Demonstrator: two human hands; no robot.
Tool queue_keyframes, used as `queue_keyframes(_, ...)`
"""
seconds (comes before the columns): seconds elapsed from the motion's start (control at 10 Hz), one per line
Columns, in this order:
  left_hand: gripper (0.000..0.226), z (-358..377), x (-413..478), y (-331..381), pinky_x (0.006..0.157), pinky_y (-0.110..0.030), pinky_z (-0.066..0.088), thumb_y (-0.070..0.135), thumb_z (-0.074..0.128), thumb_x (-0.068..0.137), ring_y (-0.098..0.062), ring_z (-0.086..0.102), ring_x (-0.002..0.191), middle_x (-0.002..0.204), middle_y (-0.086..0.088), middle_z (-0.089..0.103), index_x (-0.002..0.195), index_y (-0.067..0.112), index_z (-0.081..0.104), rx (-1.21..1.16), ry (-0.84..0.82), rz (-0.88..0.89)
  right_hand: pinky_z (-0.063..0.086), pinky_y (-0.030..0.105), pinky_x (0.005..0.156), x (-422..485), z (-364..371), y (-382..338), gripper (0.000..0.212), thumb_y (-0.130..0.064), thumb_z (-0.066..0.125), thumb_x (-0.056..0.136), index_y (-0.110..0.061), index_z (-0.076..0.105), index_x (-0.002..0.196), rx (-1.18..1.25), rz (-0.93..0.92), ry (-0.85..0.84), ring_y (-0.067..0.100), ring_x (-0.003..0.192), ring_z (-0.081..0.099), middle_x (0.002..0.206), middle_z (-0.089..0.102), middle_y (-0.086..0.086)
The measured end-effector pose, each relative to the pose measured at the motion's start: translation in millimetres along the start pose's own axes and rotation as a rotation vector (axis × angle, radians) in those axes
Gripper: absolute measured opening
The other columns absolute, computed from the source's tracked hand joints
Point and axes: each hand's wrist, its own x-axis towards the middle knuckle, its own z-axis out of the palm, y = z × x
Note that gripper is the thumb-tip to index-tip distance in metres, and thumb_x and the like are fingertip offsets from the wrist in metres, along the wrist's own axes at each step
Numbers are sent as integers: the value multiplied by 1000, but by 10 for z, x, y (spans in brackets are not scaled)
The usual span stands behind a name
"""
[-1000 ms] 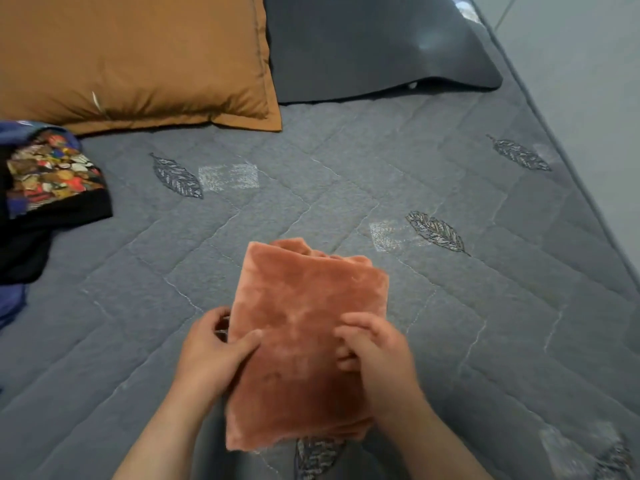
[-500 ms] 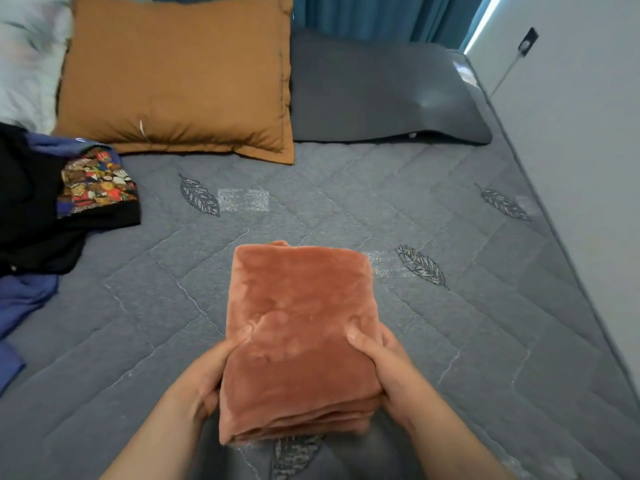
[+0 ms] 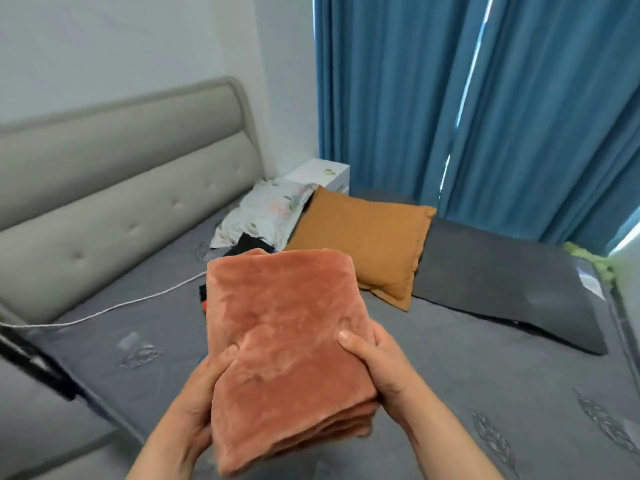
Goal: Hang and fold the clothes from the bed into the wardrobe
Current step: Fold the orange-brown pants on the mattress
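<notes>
A folded, plush rust-coloured garment is held up in the air over the grey bed. My left hand grips its left edge with the thumb on top. My right hand grips its right edge, thumb pressed into the top layer. Behind the folded garment a bit of dark clothing lies on the bed, mostly hidden. The wardrobe is not in view.
An orange pillow, a dark grey pillow and a floral pillow lie near the blue curtains. A padded grey headboard runs along the left. A white cable crosses the mattress. A white bedside table stands in the corner.
Both hands lifted the folded garment off the bed. The view swung up and to the left, so the headboard and curtains now show and the clothes pile is mostly hidden.
</notes>
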Motion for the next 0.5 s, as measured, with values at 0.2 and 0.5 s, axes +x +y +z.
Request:
queue_keyframes(0.2, 68, -844, -1046, 854, 100, -55, 45, 42, 85, 62, -39, 64, 107, 114, -23, 67, 118, 9, 66, -17, 281, 230, 54, 41, 92, -158, 1342, -663, 72, -55, 78, 53, -30, 61, 118, -118, -171, -154, 12, 100, 68, 113, 70, -7)
queue_keyframes(0.5, 149, -1704, -2640, 1917, 98, -31, 34, 70, 83, 8, -21, 48, 117, 126, -5, 54, 138, 13, 41, 174, 638, 715, 49, 11, 78, -549, 3336, -1420, 81, -56, 78, 45, -39, 57, 121, -192, -468, -551, -9, 98, 63, 106, 69, -26)
